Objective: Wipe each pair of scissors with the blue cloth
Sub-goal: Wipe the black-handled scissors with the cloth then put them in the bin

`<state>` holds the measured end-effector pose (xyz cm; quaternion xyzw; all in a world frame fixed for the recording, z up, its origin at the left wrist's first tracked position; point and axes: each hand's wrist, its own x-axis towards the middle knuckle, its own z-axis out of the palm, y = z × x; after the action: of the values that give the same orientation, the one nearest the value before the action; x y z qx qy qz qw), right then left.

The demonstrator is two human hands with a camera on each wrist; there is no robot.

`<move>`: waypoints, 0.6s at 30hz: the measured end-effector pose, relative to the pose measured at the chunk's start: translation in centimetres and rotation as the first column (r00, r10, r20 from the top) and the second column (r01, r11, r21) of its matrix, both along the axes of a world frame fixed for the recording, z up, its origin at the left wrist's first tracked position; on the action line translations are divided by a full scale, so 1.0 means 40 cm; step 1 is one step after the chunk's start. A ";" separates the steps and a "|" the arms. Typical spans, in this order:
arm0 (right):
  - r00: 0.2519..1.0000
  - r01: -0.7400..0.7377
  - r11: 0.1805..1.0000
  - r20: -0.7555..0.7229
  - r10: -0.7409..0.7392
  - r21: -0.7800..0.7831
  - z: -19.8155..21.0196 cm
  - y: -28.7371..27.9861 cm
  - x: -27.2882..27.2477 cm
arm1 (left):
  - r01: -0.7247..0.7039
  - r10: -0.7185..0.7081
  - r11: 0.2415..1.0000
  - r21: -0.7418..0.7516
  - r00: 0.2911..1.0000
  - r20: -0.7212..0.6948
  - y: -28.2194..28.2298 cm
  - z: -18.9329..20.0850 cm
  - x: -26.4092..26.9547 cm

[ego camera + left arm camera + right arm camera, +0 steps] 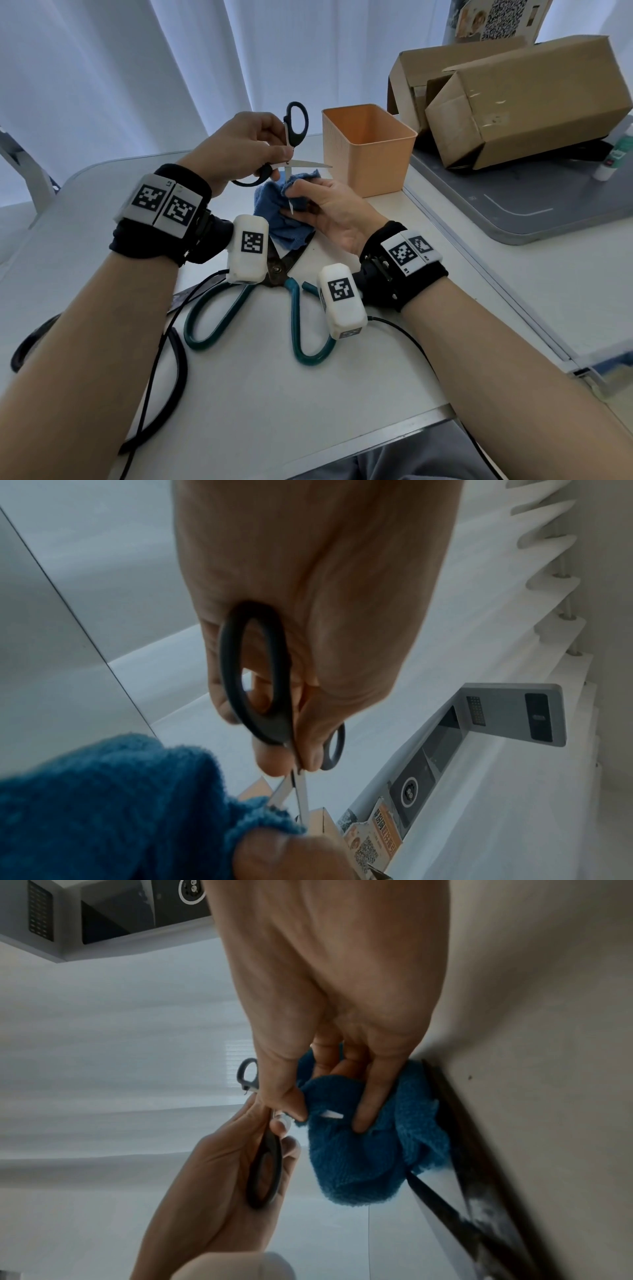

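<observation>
My left hand (253,144) holds small black-handled scissors (295,130) above the table, pinching them near the pivot, with the blades spread wide apart. One blade points right toward the orange bin; the other points down into the blue cloth (274,209). My right hand (322,205) grips the cloth and pinches it around that lower blade, whose tip pokes out of the fabric. The left wrist view shows the black scissors (255,669) in my left hand (308,615) above the blue cloth (103,804). In the right wrist view my right hand (342,1042) bunches the cloth (359,1150). Large teal-handled scissors (298,325) lie on the table under my wrists.
An orange plastic bin (368,147) stands just right of the hands. Cardboard boxes (513,99) sit on a grey mat (513,209) at the back right, with small bottles (613,161) beside them. Black cables (164,359) trail across the table's front left.
</observation>
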<state>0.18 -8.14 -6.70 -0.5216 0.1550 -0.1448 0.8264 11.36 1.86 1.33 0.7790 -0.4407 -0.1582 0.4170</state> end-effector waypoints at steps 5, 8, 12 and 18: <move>0.999 0.021 1.000 0.031 -0.021 0.017 0.000 0.001 -0.001 | 0.011 -0.011 1.000 0.020 1.000 -0.006 -0.004 -0.002 -0.007; 0.998 0.033 0.999 0.049 -0.033 0.002 -0.001 -0.001 0.001 | 0.024 -0.024 0.999 0.039 1.000 0.000 -0.005 -0.002 -0.012; 0.999 0.023 1.000 0.037 -0.024 0.006 -0.001 -0.002 0.002 | 0.007 -0.007 1.000 0.008 1.000 -0.011 -0.001 0.002 -0.006; 0.999 0.036 0.999 0.033 -0.037 0.029 0.002 -0.002 -0.002 | -0.012 0.011 1.000 -0.016 1.000 -0.013 -0.008 -0.002 -0.011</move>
<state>0.08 -8.22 -6.61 -0.5044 0.1527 -0.1665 0.8334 10.90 1.55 1.24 0.7771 -0.4346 -0.1575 0.4270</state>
